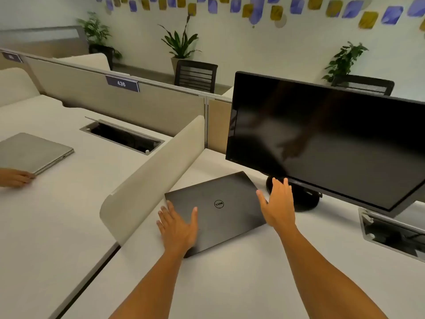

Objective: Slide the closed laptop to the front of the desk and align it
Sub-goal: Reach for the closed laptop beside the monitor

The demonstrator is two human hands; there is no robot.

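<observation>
A closed dark grey laptop (pixel 220 208) with a round logo lies skewed on the white desk (pixel 230 284), between a cream divider and the monitor's base. My left hand (pixel 178 229) rests flat on its near-left corner, fingers spread. My right hand (pixel 278 203) presses against the laptop's right edge with fingers apart and pointing up. Neither hand has the laptop lifted; it lies flat on the desk.
A large black monitor (pixel 333 143) on a round base (pixel 296 196) stands just right of the laptop. A curved cream divider (pixel 151 180) borders its left. On the neighbouring desk lies a silver laptop (pixel 32 151), touched by another person's hand (pixel 16 177). Cable hatches (pixel 391 233) sit at right and left.
</observation>
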